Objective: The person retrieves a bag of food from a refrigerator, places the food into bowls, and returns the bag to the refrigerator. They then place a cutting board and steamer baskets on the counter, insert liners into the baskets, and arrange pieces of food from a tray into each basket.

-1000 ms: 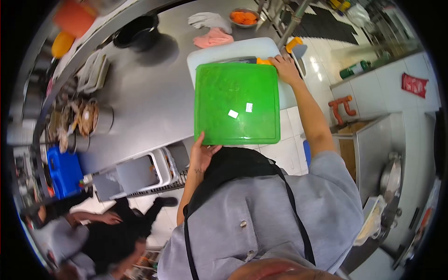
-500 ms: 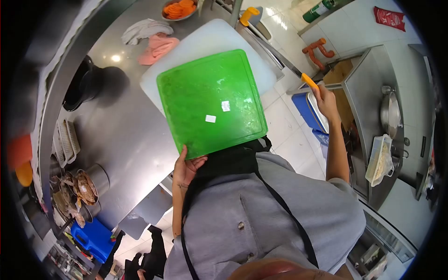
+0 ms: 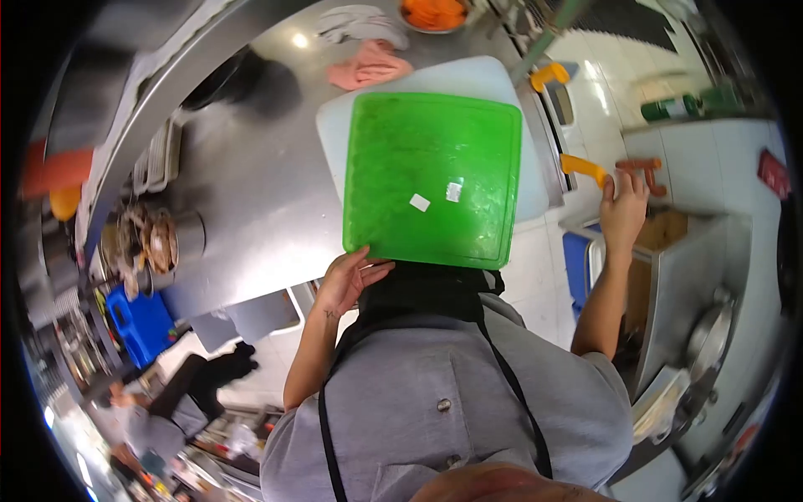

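Note:
A green cutting board (image 3: 431,176) with two small white labels lies over a larger white cutting board (image 3: 333,134) on the steel table. My left hand (image 3: 350,280) is at the green board's near left corner, thumb against its edge and fingers stretched along the near side. Out to the right, my right hand (image 3: 626,213) has its fingers apart, with a fingertip at the end of a yellow-handled knife (image 3: 583,166). The knife's blade does not show; its handle sticks out by the table's right side. Another yellow handle (image 3: 549,77) stands farther back.
Pink cloth (image 3: 372,65), grey cloth (image 3: 360,25) and a bowl of orange slices (image 3: 433,12) sit at the back. Left are metal pots (image 3: 191,234) of food and a blue container (image 3: 138,326). A steel counter (image 3: 682,284) stands right. Another person (image 3: 163,427) is lower left.
My view has turned, shifting the scene. The knife's long blade showed before and is now out of sight; my right fingers have spread from its handle. My left hand remains at the board's corner.

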`<move>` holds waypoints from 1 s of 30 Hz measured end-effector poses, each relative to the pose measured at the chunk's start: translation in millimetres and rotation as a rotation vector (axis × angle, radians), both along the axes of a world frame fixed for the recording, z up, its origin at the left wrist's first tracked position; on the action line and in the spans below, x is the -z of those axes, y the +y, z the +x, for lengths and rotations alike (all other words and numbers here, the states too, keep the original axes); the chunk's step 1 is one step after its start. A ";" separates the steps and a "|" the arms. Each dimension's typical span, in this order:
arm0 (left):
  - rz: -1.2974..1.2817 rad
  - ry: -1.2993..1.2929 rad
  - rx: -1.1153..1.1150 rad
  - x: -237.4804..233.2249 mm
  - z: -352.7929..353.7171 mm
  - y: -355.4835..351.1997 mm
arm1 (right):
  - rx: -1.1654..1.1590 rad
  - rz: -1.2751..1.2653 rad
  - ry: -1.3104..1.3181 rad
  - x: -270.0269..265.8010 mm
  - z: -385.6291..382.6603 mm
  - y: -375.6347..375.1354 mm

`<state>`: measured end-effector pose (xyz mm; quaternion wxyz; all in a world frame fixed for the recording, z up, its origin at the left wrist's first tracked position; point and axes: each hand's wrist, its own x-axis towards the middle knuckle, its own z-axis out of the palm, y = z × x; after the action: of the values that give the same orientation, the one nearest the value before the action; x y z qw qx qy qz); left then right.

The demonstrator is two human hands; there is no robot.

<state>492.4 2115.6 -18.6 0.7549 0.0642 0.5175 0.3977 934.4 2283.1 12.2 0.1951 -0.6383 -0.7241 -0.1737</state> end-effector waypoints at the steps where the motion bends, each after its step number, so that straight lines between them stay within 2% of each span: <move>1: 0.011 0.000 -0.048 -4.1 1.4 -1.7 | -0.036 -0.016 0.028 -12.4 -25.2 16.3; 3: -0.036 0.186 0.078 -16.9 1.3 -6.7 | -0.308 -0.055 0.328 -18.8 -91.2 52.2; 4: -0.032 0.187 0.038 -20.2 -0.1 -12.2 | -0.467 -0.238 0.562 -21.9 -131.3 71.9; 6: 0.046 0.323 -0.097 -23.3 -4.8 -28.2 | -0.716 -0.301 0.499 -17.3 -207.2 117.9; 7: 0.137 0.287 -0.218 -12.2 -14.5 -42.6 | -0.763 -0.342 0.477 1.8 -244.0 149.3; 9: 0.155 0.391 -0.412 -18.7 -21.6 -55.7 | -0.664 -0.467 0.125 62.0 -311.6 214.2; 11: 0.145 0.478 -0.620 -26.9 -29.5 -76.0 | -0.805 -0.785 -0.125 115.0 -366.3 264.7; 12: 0.173 0.492 -0.714 -26.0 -34.0 -89.6 | -0.849 -0.782 -0.140 129.7 -394.4 263.2; 13: 0.177 0.496 -0.791 -25.2 -38.0 -104.0 | -0.736 -0.709 -0.186 137.5 -421.4 262.6; 14: 0.182 0.495 -0.862 -23.2 -41.3 -118.9 | -0.616 -0.634 -0.229 121.2 -443.0 247.8; 15: 0.180 0.491 -0.889 -17.9 -47.1 -134.8 | -0.676 -0.711 -0.391 103.0 -465.3 236.5; 16: 0.174 0.461 -0.933 -10.7 -53.4 -153.2 | -0.692 -0.709 -0.409 98.4 -486.9 212.8; 18: 0.157 0.422 -0.984 3.6 -62.0 -180.7 | -0.493 -0.565 -0.289 103.9 -517.0 180.9; 19: 0.134 0.431 -1.009 6.9 -67.8 -191.1 | -0.495 -0.571 -0.295 103.7 -523.3 170.3; 21: 0.123 0.428 -1.028 13.0 -85.7 -210.9 | -0.626 -0.442 -0.196 104.7 -533.8 150.5; 22: 0.104 0.414 -1.019 15.0 -94.9 -220.6 | -0.616 -0.460 -0.211 114.9 -531.9 140.8; 24: 0.129 0.400 -1.021 21.2 -124.5 -235.3 | -0.949 -0.407 -0.258 132.8 -533.3 122.4; 28: 0.062 0.426 -0.993 41.5 -189.4 -250.1 | -1.016 -0.342 -0.119 126.3 -489.9 -24.6; 29: 0.051 0.443 -0.996 46.0 -205.4 -249.7 | -0.957 -0.449 -0.121 117.1 -482.1 -70.4; 30: 0.039 0.475 -0.991 45.2 -219.5 -246.9 | -0.950 -0.500 -0.066 86.4 -480.0 -120.1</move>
<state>272.9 1868.7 -63.9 0.3387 -0.0853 0.6344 0.6896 454.4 2163.0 -74.1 0.0715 -0.2615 -0.9582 0.0913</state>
